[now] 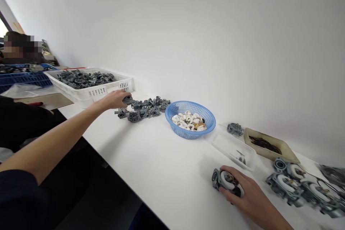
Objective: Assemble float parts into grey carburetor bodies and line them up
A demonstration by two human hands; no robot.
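Wrapped around a grey metal carburetor (215,179) with a white float is my right hand (246,190), low over the right part of the table. Reaching far out, my left hand (117,99) has its fingers closed on a grey carburetor body (128,100). Beneath and beside it, several more carburetor bodies (145,107) lie in a cluster, none showing a white float. Between the two hands stands a round blue basket (190,136) of white floats (188,120). On the right, several carburetors with white floats (287,183) sit in a group.
A white crate (94,91) of grey carburetor bodies stands at the back left, near a blue crate (24,77) and a person (21,48). A clear tray (234,149) with small parts and a beige tray (272,145) of dark rings lie along the wall, beside another carburetor (235,128).
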